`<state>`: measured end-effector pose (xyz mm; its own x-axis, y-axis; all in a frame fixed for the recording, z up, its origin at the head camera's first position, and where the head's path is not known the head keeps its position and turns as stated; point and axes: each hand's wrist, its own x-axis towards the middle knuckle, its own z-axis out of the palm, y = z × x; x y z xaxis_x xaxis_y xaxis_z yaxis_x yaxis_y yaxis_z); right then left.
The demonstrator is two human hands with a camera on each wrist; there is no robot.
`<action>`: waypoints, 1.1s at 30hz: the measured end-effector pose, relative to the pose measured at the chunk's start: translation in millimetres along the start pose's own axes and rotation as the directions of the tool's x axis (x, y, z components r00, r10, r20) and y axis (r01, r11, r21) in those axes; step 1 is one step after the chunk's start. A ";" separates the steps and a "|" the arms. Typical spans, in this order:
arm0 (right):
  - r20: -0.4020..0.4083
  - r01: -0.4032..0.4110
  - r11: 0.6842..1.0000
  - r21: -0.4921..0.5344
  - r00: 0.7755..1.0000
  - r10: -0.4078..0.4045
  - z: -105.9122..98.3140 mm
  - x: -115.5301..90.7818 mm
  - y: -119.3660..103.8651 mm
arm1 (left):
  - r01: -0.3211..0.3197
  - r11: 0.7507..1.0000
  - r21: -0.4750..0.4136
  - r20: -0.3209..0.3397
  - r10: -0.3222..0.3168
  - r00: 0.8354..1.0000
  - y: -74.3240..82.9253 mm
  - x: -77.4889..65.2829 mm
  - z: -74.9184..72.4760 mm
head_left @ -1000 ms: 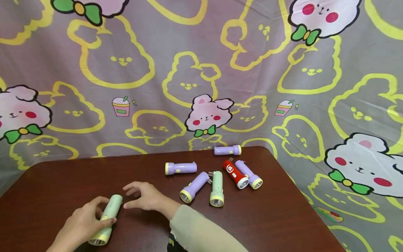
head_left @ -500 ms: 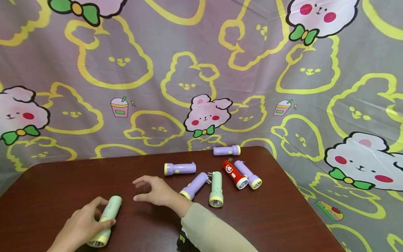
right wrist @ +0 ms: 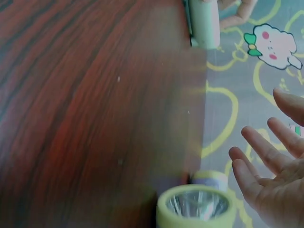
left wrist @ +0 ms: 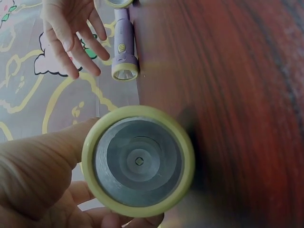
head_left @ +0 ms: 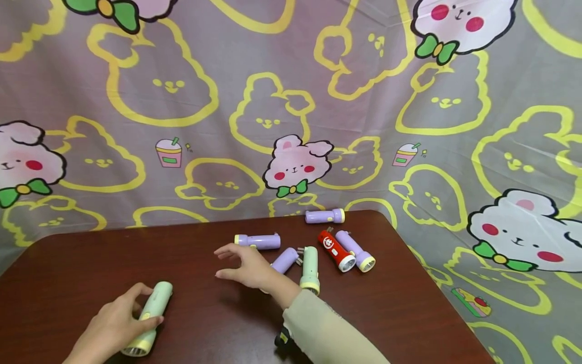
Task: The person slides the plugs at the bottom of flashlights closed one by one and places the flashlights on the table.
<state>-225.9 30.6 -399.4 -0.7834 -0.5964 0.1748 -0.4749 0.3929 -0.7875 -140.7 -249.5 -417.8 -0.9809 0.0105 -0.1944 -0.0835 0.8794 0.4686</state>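
My left hand grips a pale green flashlight at the table's left, thumb on one side and fingers on the other. Its yellow-rimmed lens faces the left wrist camera. My right hand hovers over the middle of the table, fingers relaxed and holding nothing. Beneath and behind it lies a purple flashlight, its lens end mostly covered in the head view. Another purple flashlight is just beyond the hand. To the right is a second green flashlight, its plug prongs out.
A red flashlight lies against a purple flashlight on the right. One more purple flashlight lies at the back edge of the brown table. A patterned curtain hangs behind.
My right hand has moved right, away from the held green flashlight and toward the other flashlights, now covering part of a purple one. My left hand keeps its grip, nearly still.
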 end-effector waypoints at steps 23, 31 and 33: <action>0.014 0.017 0.988 -0.150 1.000 -0.015 -68.5 -38.1 22.6 | 0.006 1.000 0.010 0.003 -0.006 1.000 -0.9 0.1 -0.7; 0.005 -0.009 0.983 -0.182 1.000 0.010 -88.4 -49.1 36.2 | 0.004 1.000 0.007 0.005 -0.004 1.000 4.1 -2.9 -1.1; 0.009 0.002 0.983 -0.185 1.000 0.000 -92.9 -51.3 39.5 | 0.007 1.000 0.009 0.001 -0.007 1.000 5.8 -3.8 -1.7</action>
<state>-241.8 141.7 -384.6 -0.7796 -0.6029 0.1694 -0.5422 0.5144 -0.6644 -137.7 -245.3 -412.8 -0.9801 0.0047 -0.1983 -0.0887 0.8837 0.4595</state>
